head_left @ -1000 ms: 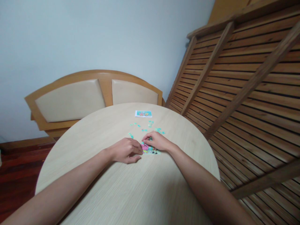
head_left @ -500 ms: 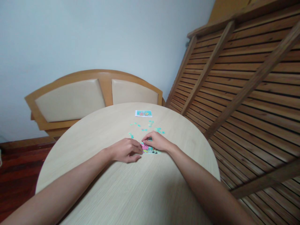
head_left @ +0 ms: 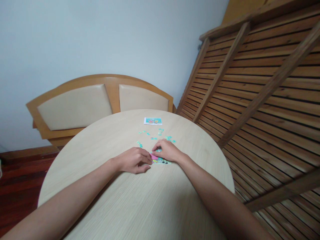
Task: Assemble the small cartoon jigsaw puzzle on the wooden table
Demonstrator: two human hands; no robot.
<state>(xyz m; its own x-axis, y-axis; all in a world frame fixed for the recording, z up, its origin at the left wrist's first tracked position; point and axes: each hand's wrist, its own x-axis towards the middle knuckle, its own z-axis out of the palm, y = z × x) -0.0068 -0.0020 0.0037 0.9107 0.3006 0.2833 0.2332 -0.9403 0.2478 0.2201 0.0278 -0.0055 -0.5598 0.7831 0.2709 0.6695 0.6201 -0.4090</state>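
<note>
A partly joined jigsaw puzzle (head_left: 160, 160) with pink, yellow and turquoise print lies flat on the round table. My left hand (head_left: 136, 160) rests at its left edge, fingers stretched out and touching it, thumb apart on the tabletop. Over the puzzle's upper part is my right hand (head_left: 167, 150), thumb and forefinger brought together at a puzzle piece; the fingers mostly hide that piece. My right palm and wrist cover the puzzle's upper right part.
Loose turquoise puzzle pieces (head_left: 160, 131) lie scattered beyond my hands. Farther back sits a small picture card (head_left: 153, 121). The round table (head_left: 120, 206) stands by a padded headboard (head_left: 77, 106); a slatted wooden frame (head_left: 250, 100) leans on the right.
My right hand's fingertips have shifted very slightly over the puzzle, covering a bit more of the pink part. My left hand stays in place.
</note>
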